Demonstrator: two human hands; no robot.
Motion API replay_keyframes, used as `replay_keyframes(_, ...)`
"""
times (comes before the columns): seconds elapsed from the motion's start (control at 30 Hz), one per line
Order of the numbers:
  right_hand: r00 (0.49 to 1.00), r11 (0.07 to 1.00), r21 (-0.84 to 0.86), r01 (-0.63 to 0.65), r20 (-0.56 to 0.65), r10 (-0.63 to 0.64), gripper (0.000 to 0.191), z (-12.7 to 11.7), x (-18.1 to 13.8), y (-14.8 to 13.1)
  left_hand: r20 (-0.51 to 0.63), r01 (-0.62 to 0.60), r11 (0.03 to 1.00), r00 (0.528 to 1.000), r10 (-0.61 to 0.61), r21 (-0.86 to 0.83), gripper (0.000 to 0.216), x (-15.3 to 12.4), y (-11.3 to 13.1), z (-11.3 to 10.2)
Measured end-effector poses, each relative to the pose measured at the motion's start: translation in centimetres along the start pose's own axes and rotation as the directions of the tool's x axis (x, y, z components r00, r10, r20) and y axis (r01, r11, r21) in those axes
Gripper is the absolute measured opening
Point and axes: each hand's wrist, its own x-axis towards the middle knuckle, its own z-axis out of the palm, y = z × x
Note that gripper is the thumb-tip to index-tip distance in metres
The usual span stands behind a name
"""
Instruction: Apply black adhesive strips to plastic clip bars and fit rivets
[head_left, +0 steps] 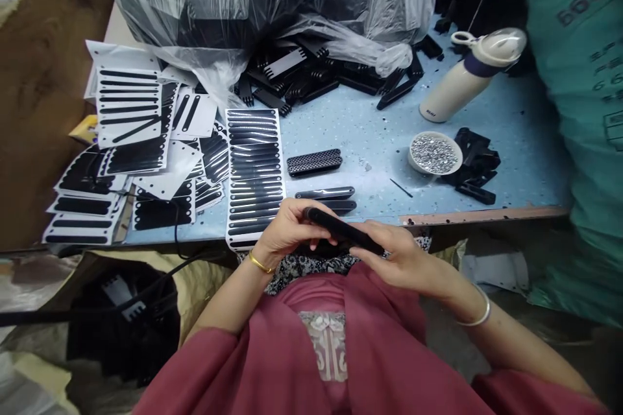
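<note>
A long, narrow black plastic piece [344, 228] is held at a slant in front of my body, just off the table's front edge. My left hand [291, 230] is closed round its left end, and my right hand [396, 253] grips its right end. Just beyond the hands lie two slim black pieces with rounded ends [326, 194]. Farther back rests a black bar with a mesh-patterned face [314, 162]. A white sheet of glossy black strips [254, 172] lies left of these, reaching the front edge.
Sheets of black strips [129, 110] are heaped at the left. Plastic-wrapped black goods [272, 0] and loose black parts [311, 74] fill the back. Right of centre stand a bottle [455, 87] and a bowl of small metal bits [435, 154]. A green sack [579, 78] borders the right.
</note>
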Motion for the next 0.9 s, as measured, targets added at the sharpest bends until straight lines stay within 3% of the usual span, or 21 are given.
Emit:
replay_keyframes(0.07, 0.995, 0.997, 0.044, -0.063, 0.077, 0.060, 0.034, -0.2, 0.2, 0.4, -0.010, -0.007, 1.000, 1.000, 0.007, -0.028, 0.036, -0.5, -0.8, 0.0)
replay_keyframes(0.2, 0.983, 0.974, 0.128, -0.185, 0.031, 0.182, 0.039, -0.7, 1.2, 1.2, -0.020, -0.027, 0.998, 0.999, 0.026, -0.049, 0.037, -1.4, -2.0, -0.1)
replay_keyframes(0.43, 0.959, 0.974, 0.093, -0.206, 0.219, 0.182, 0.041, -0.1, 3.7, 0.2, -0.069, -0.116, 0.991, 0.990, 0.120, 0.069, 0.033, -2.5, -2.6, -0.1)
replay_keyframes(0.57, 0.936, 0.967, 0.104, -0.234, 0.291, 0.196, 0.039, 0.3, 3.8, -0.1, -0.056, -0.102, 0.994, 0.993, 0.104, 0.039, 0.029, -3.0, -2.8, 0.2)
replay_keyframes(0.9, 0.971, 0.977, 0.215, -0.002, 0.236, -0.050, 0.031, 1.3, 3.4, -0.5, 0.063, 0.032, 0.967, 0.998, -0.017, -0.252, 0.024, -3.6, -3.6, 0.9)
